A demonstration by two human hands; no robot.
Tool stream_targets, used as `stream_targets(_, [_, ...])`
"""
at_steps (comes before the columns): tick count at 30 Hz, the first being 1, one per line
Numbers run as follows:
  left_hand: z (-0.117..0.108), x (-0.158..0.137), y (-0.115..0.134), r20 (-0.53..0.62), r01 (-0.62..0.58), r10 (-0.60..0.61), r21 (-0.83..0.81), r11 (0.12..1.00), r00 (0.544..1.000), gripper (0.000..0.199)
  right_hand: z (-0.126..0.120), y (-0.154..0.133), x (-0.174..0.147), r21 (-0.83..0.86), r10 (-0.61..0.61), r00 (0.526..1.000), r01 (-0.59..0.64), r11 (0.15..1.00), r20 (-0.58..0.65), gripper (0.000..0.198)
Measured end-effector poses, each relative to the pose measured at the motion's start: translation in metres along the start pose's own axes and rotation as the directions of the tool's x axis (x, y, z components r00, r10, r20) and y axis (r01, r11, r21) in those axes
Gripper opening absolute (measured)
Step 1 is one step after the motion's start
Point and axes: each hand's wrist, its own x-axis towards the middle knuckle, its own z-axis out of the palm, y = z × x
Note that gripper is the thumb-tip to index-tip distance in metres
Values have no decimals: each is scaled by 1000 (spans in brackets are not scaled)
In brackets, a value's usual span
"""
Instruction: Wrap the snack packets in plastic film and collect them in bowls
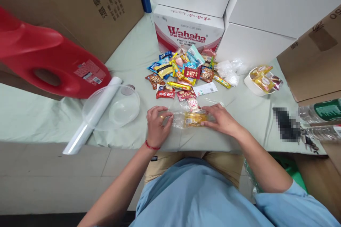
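Note:
A clear plastic bag [178, 121] lies on the cloth close to the front edge, with a yellow snack packet [195, 119] inside or under its film; I cannot tell which. My left hand [159, 125] pinches the bag's left end between thumb and fingers. At the other end, my right hand [222, 118] has its thumb against the yellow packet and its fingers on the film above. Just beyond the bag is a pink-and-white wrapped snack [193, 105]. Behind it spreads a heap of wrapped snacks [183, 69], among them a red packet [165, 91] and a white sachet [205, 89].
A white bowl [250, 84] of snacks and crumpled clear plastic [229, 71] sit right of the heap. Left are a clear round lid [128, 113], a white roll [77, 138] and a large red jug [66, 55]. A Wahaba-type carton [189, 33] stands behind; bottles [326, 110] lie right.

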Motion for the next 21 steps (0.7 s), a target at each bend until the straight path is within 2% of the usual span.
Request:
stream_targets(2, [-7, -2, -1, 0, -25, 25, 3, 1000, 1000, 20, 3, 7, -10, 13, 31, 999, -31, 999, -3, 53])
stream_targets(5, [-17, -5, -2, 49, -113, 114, -10, 993, 992, 18, 3, 12, -20, 25, 36, 999, -35, 999, -36, 29])
stream_targets(7, [-21, -7, -3, 145, -212, 216, -49, 976, 965, 17, 2, 9, -26, 18, 3, 998, -2, 1000, -57, 21])
stream_targets(9, [-25, -9, -4, 243, -298, 310, -85, 951, 919, 17, 2, 2, -33, -6, -49, 996, 48, 999, -77, 20])
stream_targets(12, [-29, -12, -7, 288, -368, 377, -88, 926, 880, 13, 10, -11, -47, -78, -140, 986, 133, 988, -92, 25])
stream_targets(16, [-33, -18, -16, 314, -376, 397, -128, 918, 863, 8, 32, -30, -73, -162, -235, 969, 220, 962, -82, 33])
stream_targets(18, [-32, -22, -20, 353, -347, 379, -153, 925, 855, 16, 44, -41, -87, -171, -258, 965, 247, 954, -46, 36])
stream_targets(21, [-25, -29, -21, 379, -253, 261, -72, 965, 888, 36, 57, -55, -104, -137, -261, 965, 264, 955, 37, 34])
